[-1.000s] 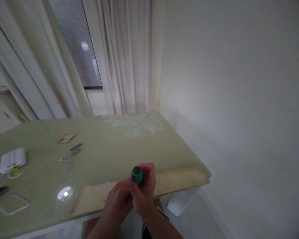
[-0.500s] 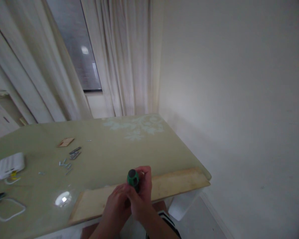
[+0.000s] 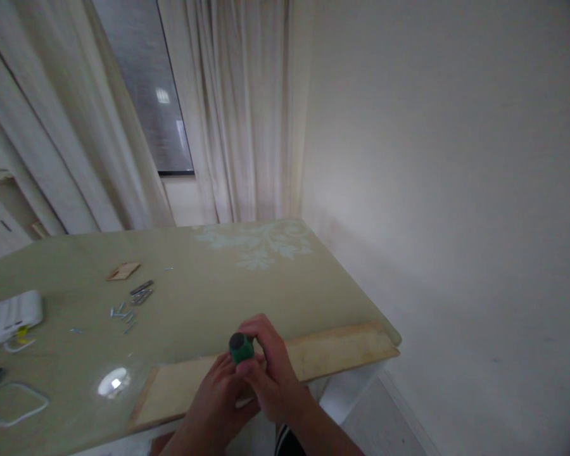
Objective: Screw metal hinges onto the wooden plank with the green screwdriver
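A screwdriver with a green and black handle (image 3: pixel 241 348) stands end-up toward me, its shaft hidden beneath the hands. My right hand (image 3: pixel 274 373) is wrapped round that handle, thumb on the near side. Just to the left and lower, my left hand (image 3: pixel 216 392) is closed at the middle of a long pale wooden board (image 3: pixel 342 348). Whatever its fingertips pinch is hidden. The board lies along the table's near edge, passing under both hands.
On the green table (image 3: pixel 209 297) lie several screws (image 3: pixel 122 313), grey metal pieces (image 3: pixel 142 292) and a small wooden piece (image 3: pixel 123 271). A white box with a cable (image 3: pixel 16 315) sits at the left. A wall (image 3: pixel 432 221) borders the right side.
The screwdriver handle has shifted left and tilted. My right hand has turned, with its knuckles now more on top and its forearm farther right. My left hand stays close to the same spot.
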Demonstrator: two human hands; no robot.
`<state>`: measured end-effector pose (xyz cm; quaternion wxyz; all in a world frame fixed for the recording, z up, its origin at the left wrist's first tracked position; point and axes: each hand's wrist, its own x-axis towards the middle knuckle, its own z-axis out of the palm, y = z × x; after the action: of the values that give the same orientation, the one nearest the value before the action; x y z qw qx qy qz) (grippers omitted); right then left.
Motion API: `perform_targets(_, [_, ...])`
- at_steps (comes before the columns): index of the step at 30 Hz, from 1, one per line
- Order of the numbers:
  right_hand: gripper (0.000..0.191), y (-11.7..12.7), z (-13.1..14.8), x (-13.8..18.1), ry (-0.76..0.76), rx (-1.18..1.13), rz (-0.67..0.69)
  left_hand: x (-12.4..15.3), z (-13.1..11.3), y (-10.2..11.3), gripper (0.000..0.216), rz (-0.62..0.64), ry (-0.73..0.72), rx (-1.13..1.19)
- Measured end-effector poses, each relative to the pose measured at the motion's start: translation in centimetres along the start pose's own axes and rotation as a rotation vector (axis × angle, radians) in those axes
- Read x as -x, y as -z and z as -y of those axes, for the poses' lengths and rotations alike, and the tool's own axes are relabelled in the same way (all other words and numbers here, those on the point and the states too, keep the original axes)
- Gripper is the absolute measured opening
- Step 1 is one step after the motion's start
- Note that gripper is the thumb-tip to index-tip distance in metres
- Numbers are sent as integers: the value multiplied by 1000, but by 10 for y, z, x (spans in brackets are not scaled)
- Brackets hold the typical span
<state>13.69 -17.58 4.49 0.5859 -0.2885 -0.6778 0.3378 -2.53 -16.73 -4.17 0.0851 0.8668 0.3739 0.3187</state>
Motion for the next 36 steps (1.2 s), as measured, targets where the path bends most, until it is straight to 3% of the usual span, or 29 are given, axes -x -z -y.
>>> perform_targets(3, [35,26,28,-16,65,323,287,-1,-2,7,29,15,16,12])
perform_targets(6, [27,45,64,-36,-25,703,522,-7,-8,14,13,31,31,19])
perform_targets(10, [32,49,97,-60,-52,1118,630,-12,-15,18,18,55,53,32])
perform_targets(14, [52,43,100,-77,-70,1332,688,-11,-12,16,23,67,35,47])
perform_targets(16, [49,44,97,-85,15,1312,789,-9,-9,15,20,82,43,37])
perform_targets(19, [35,50,98,-95,322,1110,1055,-7,-3,12,23,68,48,4])
perform_targets(21, [27,54,103,-99,421,1027,1149,-6,-1,10,26,46,35,1])
perform_targets(27, [48,53,107,-99,18,1337,960,-9,-5,13,21,61,29,65])
perform_targets(29, [39,53,104,-100,100,1288,991,-11,-9,16,17,76,57,68])
perform_targets(33, [24,55,107,-105,389,1031,1194,-14,-15,23,15,95,126,52])
perform_targets(34, [24,55,108,-105,380,1018,1214,-15,-16,25,15,97,130,62])
perform_targets(36, [34,53,111,-106,208,1115,1154,-17,-17,27,14,104,125,96])
